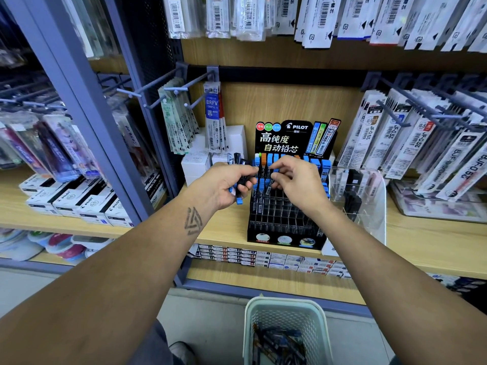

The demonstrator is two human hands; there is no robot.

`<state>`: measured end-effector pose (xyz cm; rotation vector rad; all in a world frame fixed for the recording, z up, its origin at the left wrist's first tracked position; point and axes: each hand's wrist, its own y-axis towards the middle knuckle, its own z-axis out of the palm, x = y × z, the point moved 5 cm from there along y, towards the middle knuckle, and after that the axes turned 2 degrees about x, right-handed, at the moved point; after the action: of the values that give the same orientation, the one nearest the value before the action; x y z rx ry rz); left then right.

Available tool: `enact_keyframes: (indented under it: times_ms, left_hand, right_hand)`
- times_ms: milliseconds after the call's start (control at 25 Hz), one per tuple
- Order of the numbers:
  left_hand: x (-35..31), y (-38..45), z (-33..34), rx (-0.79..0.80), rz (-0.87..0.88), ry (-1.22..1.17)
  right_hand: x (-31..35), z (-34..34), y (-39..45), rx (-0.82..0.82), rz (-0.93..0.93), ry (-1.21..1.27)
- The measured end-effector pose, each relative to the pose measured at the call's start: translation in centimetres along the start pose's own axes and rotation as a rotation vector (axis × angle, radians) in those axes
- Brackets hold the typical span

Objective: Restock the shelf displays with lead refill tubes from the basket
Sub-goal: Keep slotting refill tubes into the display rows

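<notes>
I am standing before the wooden shelf (421, 248), which is carrying everything that matters here. Hanging refill packets (411, 133) are crowding its right end on pegs, and more packets (181, 119) are dangling above its left end, with white boxes (196, 164) stacked behind them against the back panel. Near the middle of the shelf's front edge the black Pilot display rack (286, 219) is sitting, its printed header card rising at the back; blue-capped tubes are filling the rear rows while the front slots are showing bare dividers. A clear acrylic holder (366, 196) is standing just beside the rack, toward the right end.

On the floor below the shelf's front edge the pale mesh basket (284, 320) is waiting, with a jumble of lead refill tubes (279, 343) lying in its bottom (too tangled for me to count).

My left hand (224, 185) is hovering at the rack's left side, fingers curled round a bundle of dark tubes (241, 180) with blue caps — one cap is poking out below my palm. My right hand (297, 180) is reaching over the rack's middle rows, thumb and forefinger pinching a single tube (268, 189) that is standing roughly upright just above the slots — whether its foot is already inside one I cannot tell.
</notes>
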<state>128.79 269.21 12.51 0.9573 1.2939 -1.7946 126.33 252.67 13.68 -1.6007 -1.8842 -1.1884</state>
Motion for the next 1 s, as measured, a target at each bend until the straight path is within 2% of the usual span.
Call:
enact_keyframes:
  times_ms: [80,240,520,720,840,920,1000]
  left_hand:
    - [0.0,0.1,0.0,-0.001,-0.004,-0.001]
    - [0.0,0.0,0.1,-0.003,0.003,-0.001]
    - [0.0,-0.3,0.5,0.013,-0.012,0.012]
    - [0.0,-0.4,0.6,0.029,-0.021,0.006]
    - [0.1,-0.4,0.8,0.055,-0.039,0.004]
    - [0.3,-0.5,1.4,0.09,-0.05,0.008]
    - [0.4,-0.9,2.2,0.152,-0.057,0.029]
  right_hand:
    - [-0.2,-0.1,0.1,-0.004,0.024,0.037]
    - [-0.3,0.5,-0.2,0.04,0.001,-0.046]
    - [0.3,1.9,-0.4,0.125,-0.227,-0.442]
    - [0.4,1.3,-0.5,0.109,-0.2,-0.426]
    - [0.7,0.2,-0.2,0.001,-0.086,-0.26]
    - [0.5,-0.6,0.0,-0.038,0.093,0.096]
    - [0.6,-0.7,-0.4,0.049,0.264,0.502]
